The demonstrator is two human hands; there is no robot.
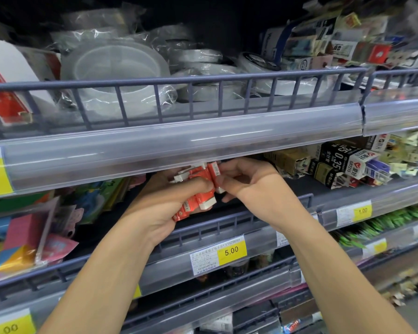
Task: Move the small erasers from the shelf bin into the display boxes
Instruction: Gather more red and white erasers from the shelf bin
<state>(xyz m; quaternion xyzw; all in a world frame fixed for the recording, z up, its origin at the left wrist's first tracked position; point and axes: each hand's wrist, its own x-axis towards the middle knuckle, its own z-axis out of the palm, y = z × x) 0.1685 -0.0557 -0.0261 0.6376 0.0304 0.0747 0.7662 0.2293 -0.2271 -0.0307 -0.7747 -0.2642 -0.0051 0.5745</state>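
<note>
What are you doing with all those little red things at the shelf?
A person is sorting small erasers in red-and-white wrappers at a shop shelf. The left hand grips a bunch of them, and the right hand pinches one eraser at the top of the bunch. Both hands are up just under the clear price rail of the shelf above. No display box shows yet, so nothing has been dropped in.
</note>
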